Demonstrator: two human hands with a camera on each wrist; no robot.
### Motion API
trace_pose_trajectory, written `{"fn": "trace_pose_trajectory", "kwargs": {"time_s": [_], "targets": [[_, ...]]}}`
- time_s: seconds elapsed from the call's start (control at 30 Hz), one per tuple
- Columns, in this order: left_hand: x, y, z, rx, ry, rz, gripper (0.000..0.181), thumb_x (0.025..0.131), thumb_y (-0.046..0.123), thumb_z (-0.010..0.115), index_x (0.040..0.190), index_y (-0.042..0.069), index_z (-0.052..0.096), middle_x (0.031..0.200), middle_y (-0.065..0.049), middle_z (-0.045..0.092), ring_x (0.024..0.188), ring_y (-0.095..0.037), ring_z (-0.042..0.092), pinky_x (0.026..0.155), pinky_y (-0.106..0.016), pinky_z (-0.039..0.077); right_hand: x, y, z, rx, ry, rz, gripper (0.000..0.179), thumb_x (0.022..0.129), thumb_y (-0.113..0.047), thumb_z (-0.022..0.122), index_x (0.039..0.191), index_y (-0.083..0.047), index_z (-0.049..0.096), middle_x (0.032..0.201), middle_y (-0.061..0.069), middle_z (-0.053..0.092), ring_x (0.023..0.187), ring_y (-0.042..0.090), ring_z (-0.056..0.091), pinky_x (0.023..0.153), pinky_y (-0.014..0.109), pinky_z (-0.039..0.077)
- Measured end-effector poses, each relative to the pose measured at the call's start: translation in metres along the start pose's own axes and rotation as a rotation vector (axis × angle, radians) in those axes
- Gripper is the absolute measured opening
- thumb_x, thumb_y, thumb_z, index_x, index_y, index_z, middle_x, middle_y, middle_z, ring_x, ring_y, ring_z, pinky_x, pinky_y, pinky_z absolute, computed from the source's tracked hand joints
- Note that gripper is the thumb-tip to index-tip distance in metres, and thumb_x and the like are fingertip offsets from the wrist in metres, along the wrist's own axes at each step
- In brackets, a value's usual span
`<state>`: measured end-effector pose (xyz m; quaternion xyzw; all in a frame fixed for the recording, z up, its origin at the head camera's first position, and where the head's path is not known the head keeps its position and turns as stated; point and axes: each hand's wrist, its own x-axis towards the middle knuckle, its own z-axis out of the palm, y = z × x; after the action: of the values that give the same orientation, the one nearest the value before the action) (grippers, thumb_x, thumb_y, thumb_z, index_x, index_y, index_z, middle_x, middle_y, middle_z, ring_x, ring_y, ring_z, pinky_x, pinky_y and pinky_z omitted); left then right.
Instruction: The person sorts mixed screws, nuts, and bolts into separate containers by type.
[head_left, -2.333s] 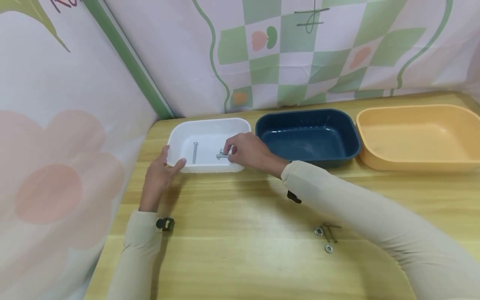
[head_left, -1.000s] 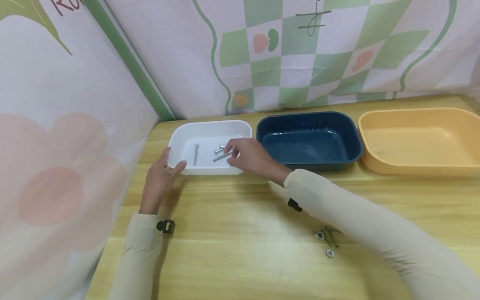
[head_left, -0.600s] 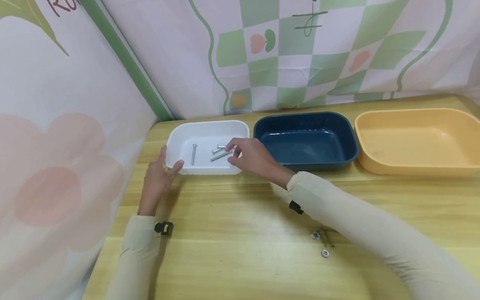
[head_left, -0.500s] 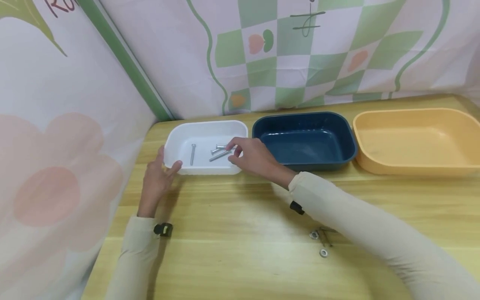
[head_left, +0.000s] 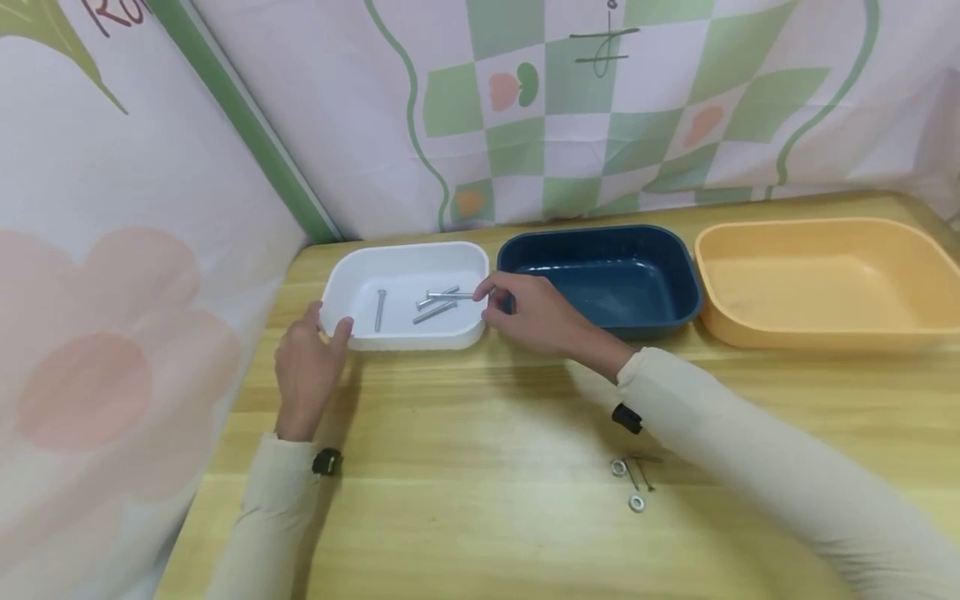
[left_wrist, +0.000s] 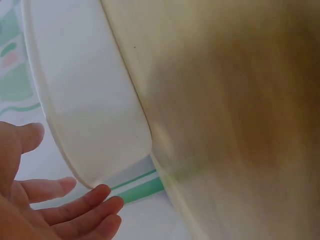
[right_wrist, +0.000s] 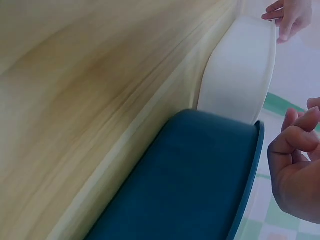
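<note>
A white tray [head_left: 408,340] at the back left holds several silver bolts; one bolt [head_left: 379,310] lies apart on the left, and the others lie crossed on the right, including a lower bolt [head_left: 434,312]. My right hand [head_left: 540,315] is over the tray's right rim, thumb and index finger apart. The index fingertip is right at the end of a horizontal bolt [head_left: 450,295]. In the right wrist view, the right hand [right_wrist: 297,165] has bent fingers and no bolt shows in it. My left hand [head_left: 309,367] rests loosely at the tray's front left corner, fingers and thumb spread.
A dark blue tray [head_left: 600,327] stands next to the white one, and a yellow tray [head_left: 825,337] is farther right. Two nuts, one nut [head_left: 618,468] nearer the trays and another nut [head_left: 637,502] nearer the front, lie beside several thin screws [head_left: 647,475] on the wooden table [head_left: 465,467].
My right hand lowered a bolt into the white tray, let it go and drew back to the right. The left hand has stayed at the tray's corner. The head view shifted slightly.
</note>
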<state>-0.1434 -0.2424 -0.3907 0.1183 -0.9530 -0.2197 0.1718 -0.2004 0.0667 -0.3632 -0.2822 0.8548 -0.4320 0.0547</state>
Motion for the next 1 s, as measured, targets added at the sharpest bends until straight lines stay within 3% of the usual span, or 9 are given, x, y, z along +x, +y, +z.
{"fn": "trace_pose_trajectory", "kwargs": {"time_s": [0.1,0.27,0.43,0.77,1.0], "targets": [[-0.002,-0.001,-0.002,0.015,0.041,0.000,0.044,0.097,0.028,0.064,0.124,-0.007,0.062,0.100,-0.028,0.065,0.089,-0.046,0.062,0.073,-0.058,0.047,-0.006,0.004,-0.007,-0.003,0.009,-0.004,0.019,0.096,-0.012,0.061,0.113,-0.010,0.068,0.090,0.001,0.064,0.071,0.021,0.054,0.069,0.036,0.044],[-0.003,-0.001,-0.005,0.018,0.034,-0.023,0.040,0.098,0.029,0.064,0.115,-0.007,0.064,0.101,-0.028,0.067,0.090,-0.047,0.063,0.074,-0.058,0.048,-0.015,0.012,-0.016,-0.023,0.020,0.012,0.021,0.097,-0.013,0.062,0.117,-0.009,0.068,0.090,0.001,0.064,0.073,0.023,0.056,0.068,0.037,0.045],[-0.006,0.003,-0.006,0.017,0.017,-0.052,0.039,0.096,0.030,0.064,0.110,-0.006,0.061,0.091,-0.024,0.070,0.082,-0.045,0.065,0.068,-0.055,0.047,-0.025,0.019,-0.022,-0.031,0.037,0.024,0.020,0.097,-0.012,0.064,0.116,-0.008,0.068,0.091,0.003,0.064,0.072,0.023,0.055,0.067,0.038,0.045],[-0.013,0.016,-0.009,0.009,-0.065,-0.065,0.042,0.097,0.034,0.063,0.115,-0.003,0.058,0.091,-0.020,0.072,0.080,-0.041,0.066,0.069,-0.051,0.047,-0.042,0.024,-0.035,-0.028,0.040,0.058,0.020,0.098,-0.014,0.065,0.117,-0.009,0.067,0.093,0.003,0.065,0.073,0.026,0.055,0.067,0.039,0.044],[-0.020,0.028,-0.011,-0.042,-0.149,0.008,0.046,0.096,0.034,0.063,0.123,-0.003,0.057,0.085,-0.017,0.071,0.074,-0.035,0.066,0.070,-0.050,0.047,-0.056,0.026,-0.041,-0.067,0.065,0.033,0.018,0.097,-0.013,0.067,0.114,-0.011,0.067,0.092,0.002,0.065,0.065,0.023,0.051,0.062,0.035,0.042]]}}
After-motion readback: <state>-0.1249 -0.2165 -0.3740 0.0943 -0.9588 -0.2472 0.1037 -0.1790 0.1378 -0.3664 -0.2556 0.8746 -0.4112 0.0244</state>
